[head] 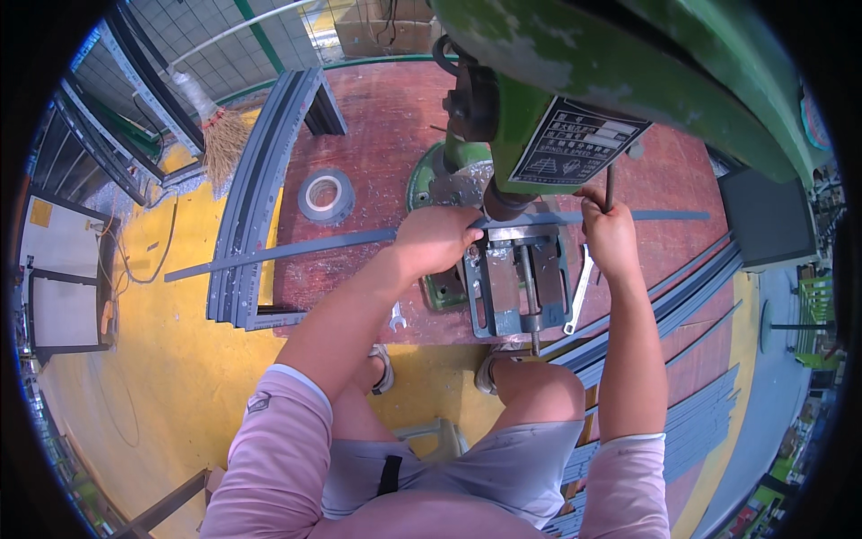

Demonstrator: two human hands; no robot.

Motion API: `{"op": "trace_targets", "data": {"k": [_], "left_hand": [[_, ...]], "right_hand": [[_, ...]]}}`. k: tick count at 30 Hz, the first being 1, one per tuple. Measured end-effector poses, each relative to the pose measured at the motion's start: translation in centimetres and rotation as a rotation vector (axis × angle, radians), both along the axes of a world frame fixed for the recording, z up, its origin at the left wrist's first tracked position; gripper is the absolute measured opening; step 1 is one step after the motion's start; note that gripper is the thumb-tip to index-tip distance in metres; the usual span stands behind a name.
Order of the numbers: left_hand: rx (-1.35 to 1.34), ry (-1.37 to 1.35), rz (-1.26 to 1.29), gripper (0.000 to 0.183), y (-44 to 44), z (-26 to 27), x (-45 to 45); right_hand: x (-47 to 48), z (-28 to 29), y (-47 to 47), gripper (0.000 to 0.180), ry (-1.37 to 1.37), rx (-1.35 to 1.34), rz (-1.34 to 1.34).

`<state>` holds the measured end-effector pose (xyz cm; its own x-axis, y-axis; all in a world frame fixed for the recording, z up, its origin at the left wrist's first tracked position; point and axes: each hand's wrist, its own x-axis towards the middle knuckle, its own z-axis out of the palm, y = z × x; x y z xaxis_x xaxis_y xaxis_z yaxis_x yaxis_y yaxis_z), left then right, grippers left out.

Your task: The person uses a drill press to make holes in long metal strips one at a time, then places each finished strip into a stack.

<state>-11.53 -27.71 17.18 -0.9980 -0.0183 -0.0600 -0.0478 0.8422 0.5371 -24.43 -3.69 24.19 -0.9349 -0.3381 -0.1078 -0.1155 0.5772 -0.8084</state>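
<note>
My left hand (436, 241) grips a long narrow grey strip (323, 242) just left of the drill chuck (506, 201). The strip runs across the top of a machine vise (517, 234), under the chuck of a green drill press (515, 81). Its left end reaches out past a grey frame, and its right end lies over the red tabletop. My right hand (611, 236) is closed around the dark feed lever (610, 188) on the press's right side. The drill bit's tip and its contact with the strip are hidden.
A tape roll (326, 196) and metal shavings lie on the red table (377, 101). Grey profile frames (259, 202) stand at its left edge. Wrenches (579, 290) (398, 316) flank the vise. Bundled grey strips (700, 283) lie at right. A broom (227, 145) leans behind.
</note>
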Motion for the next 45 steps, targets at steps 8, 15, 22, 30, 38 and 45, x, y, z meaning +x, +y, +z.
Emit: {"op": "trace_targets", "data": {"k": [8, 15, 22, 30, 38, 45], "left_hand": [[0.012, 0.037, -0.011, 0.027, 0.1, -0.2, 0.0], [0.020, 0.055, 0.009, 0.024, -0.2, -0.2, 0.7], [0.011, -0.002, 0.004, 0.025, 0.7, 0.8, 0.0], [-0.033, -0.060, 0.046, 0.033, 0.4, 0.5, 0.3], [-0.045, -0.127, 0.033, 0.038, -0.1, 0.9, 0.4], [0.023, -0.059, -0.024, 0.042, -1.8, 0.8, 1.5]], "right_hand": [[-3.1, -5.1, -1.8, 0.031, 0.295, -0.005, -0.173], [-4.7, -7.1, -3.7, 0.027, 0.460, -0.051, -0.139], [-14.5, -13.9, -5.9, 0.025, 0.697, -0.254, -0.120], [-9.7, -9.9, -4.1, 0.024, 0.610, 0.097, 0.034], [5.2, 7.8, 2.8, 0.029, 0.200, 0.402, 0.001], [3.0, 4.5, 2.5, 0.032, -0.011, 0.207, -0.004]]}}
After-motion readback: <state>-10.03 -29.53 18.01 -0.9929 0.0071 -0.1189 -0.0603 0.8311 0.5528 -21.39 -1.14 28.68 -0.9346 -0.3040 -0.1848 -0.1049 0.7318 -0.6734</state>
